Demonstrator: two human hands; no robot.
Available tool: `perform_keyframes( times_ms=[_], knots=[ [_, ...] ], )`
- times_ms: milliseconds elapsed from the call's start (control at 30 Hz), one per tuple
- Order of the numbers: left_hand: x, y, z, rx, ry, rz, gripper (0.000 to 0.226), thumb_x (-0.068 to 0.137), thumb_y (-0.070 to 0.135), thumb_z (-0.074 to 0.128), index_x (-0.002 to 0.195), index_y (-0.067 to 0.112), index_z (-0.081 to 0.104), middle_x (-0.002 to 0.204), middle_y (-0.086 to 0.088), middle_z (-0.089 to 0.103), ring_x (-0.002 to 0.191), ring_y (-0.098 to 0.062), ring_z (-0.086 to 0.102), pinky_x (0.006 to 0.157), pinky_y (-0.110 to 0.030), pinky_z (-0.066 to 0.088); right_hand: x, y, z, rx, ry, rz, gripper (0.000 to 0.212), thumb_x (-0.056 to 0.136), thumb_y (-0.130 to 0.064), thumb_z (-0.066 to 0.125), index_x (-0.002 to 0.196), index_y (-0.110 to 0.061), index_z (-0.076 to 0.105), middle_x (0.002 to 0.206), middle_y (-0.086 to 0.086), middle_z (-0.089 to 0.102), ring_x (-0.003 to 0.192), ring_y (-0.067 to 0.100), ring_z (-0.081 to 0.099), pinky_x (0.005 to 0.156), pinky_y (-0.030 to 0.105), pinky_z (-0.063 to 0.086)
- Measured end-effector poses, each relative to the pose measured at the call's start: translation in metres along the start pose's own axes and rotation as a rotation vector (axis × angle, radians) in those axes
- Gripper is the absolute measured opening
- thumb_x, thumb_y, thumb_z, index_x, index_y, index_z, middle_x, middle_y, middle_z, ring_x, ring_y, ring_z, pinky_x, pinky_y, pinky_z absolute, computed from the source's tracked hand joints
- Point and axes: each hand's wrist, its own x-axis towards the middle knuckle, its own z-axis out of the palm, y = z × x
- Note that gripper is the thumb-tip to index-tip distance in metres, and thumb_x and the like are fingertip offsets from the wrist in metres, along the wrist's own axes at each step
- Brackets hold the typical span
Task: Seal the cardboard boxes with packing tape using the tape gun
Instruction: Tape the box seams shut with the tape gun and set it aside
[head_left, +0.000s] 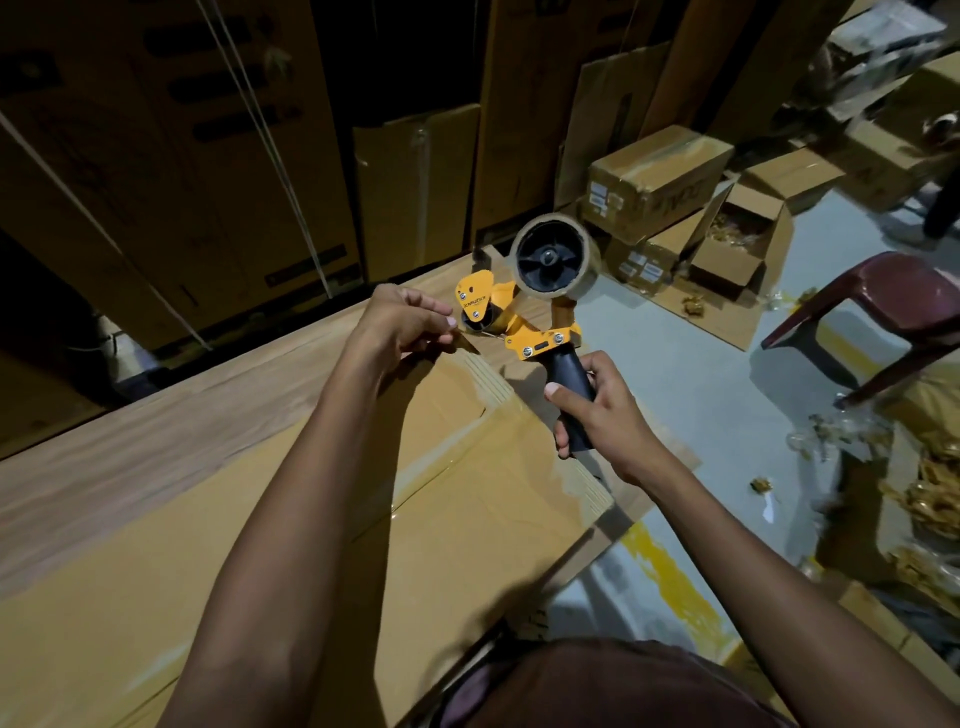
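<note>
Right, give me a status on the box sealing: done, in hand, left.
Done: glossy tape strips already lie across the large flat cardboard box on the wooden table.
In hand: the right hand grips the yellow tape gun by its black handle; the left hand pinches the tape end at its mouth.
Left: the small open cardboard box on the floor.

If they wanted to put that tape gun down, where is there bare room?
Bare room: the wooden tabletop left of the flat cardboard box, and the box's own top. Crowded: the floor at right, with an open box, a chair and scattered scraps.

Dim, hard shadows, blurred warped edges
</note>
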Motion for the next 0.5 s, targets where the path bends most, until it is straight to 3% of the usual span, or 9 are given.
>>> perform_keyframes(
  times_ms=[200, 333, 400, 500],
  knots=[
    [0.003, 0.005, -0.001, 0.192, 0.019, 0.09, 0.012, 0.084, -0.002, 0.076, 0.089, 0.008, 0.074, 0.079, -0.006, 0.075, 0.054, -0.005, 0.067, 0.052, -0.018, 0.044, 0.003, -0.004, 0.004, -0.055, 0.008, -0.015, 0.025, 0.104, -0.018, 0.061, 0.107, -0.022, 0.036, 0.058, 0.009, 0.058, 0.048, 0.03, 0.056, 0.051, 0.039, 0.05],
    [0.004, 0.003, 0.003, 0.262, 0.033, 0.134, 0.01, 0.085, -0.006, 0.074, 0.088, 0.003, 0.074, 0.076, -0.007, 0.072, 0.053, -0.008, 0.066, 0.039, -0.013, 0.04, 0.001, -0.004, 0.006, -0.095, 0.029, 0.006, 0.025, 0.103, -0.02, 0.063, 0.106, -0.024, 0.038, 0.058, 0.007, 0.059, 0.048, 0.027, 0.057, 0.049, 0.036, 0.049],
    [0.005, 0.002, 0.005, 0.3, 0.055, 0.174, 0.01, 0.084, -0.006, 0.074, 0.083, 0.004, 0.075, 0.076, -0.008, 0.072, 0.062, -0.015, 0.069, 0.048, -0.019, 0.052, -0.001, -0.005, 0.007, -0.123, 0.035, 0.003, 0.024, 0.103, -0.021, 0.063, 0.105, -0.025, 0.039, 0.059, 0.009, 0.06, 0.049, 0.027, 0.057, 0.049, 0.035, 0.049],
    [0.013, -0.003, 0.006, 0.387, 0.099, 0.226, 0.014, 0.079, -0.002, 0.08, 0.074, 0.01, 0.078, 0.075, -0.005, 0.075, 0.071, -0.02, 0.075, 0.075, -0.042, 0.064, -0.003, -0.006, 0.008, -0.156, 0.041, -0.004, 0.024, 0.103, -0.021, 0.062, 0.106, -0.023, 0.038, 0.062, 0.012, 0.06, 0.051, 0.027, 0.058, 0.051, 0.036, 0.051]
  ],
)
